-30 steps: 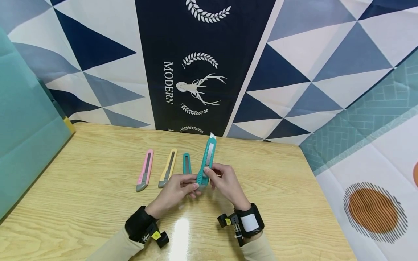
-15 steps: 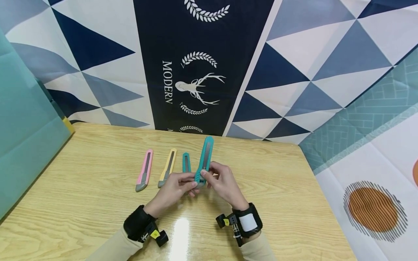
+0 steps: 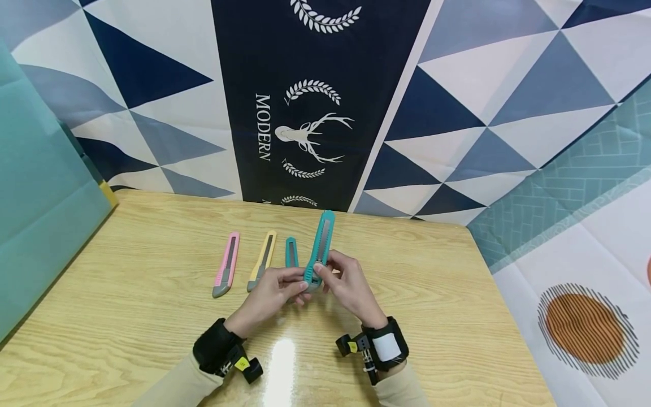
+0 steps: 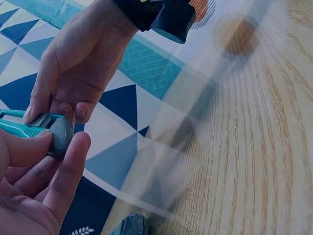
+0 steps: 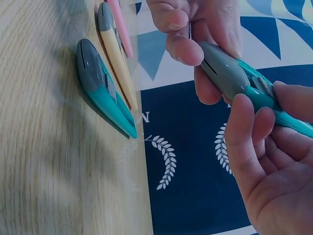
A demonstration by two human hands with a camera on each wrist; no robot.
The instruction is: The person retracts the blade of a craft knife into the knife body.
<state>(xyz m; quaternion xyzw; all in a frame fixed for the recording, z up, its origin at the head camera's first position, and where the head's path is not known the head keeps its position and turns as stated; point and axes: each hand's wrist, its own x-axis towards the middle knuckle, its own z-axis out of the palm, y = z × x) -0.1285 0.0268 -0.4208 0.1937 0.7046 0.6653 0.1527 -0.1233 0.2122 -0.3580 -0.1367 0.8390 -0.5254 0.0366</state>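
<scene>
A teal utility knife [image 3: 322,240] with a grey end is held up over the table between both hands, tip pointing away. My left hand [image 3: 269,294] pinches its grey end between thumb and fingers. With its thumb on the grey slider [image 5: 264,87], my right hand [image 3: 352,287] grips the knife from the other side. No blade sticks out of the far tip. Behind the left hand lies a second teal utility knife [image 3: 291,252], partly hidden. Left of it are a yellow utility knife [image 3: 264,257] and a pink utility knife [image 3: 227,264], side by side.
The wooden table [image 3: 152,328] ends at the back against a patterned wall cloth [image 3: 300,113]. A teal panel [image 3: 46,186] borders the left side. To the right hangs a white cloth with an orange circle [image 3: 582,328]. Each wrist carries a black camera strap [image 3: 220,347].
The blade that stuck out of the held knife's tip one second ago has gone back into the body. My right thumb has slid slightly down towards the grey end.
</scene>
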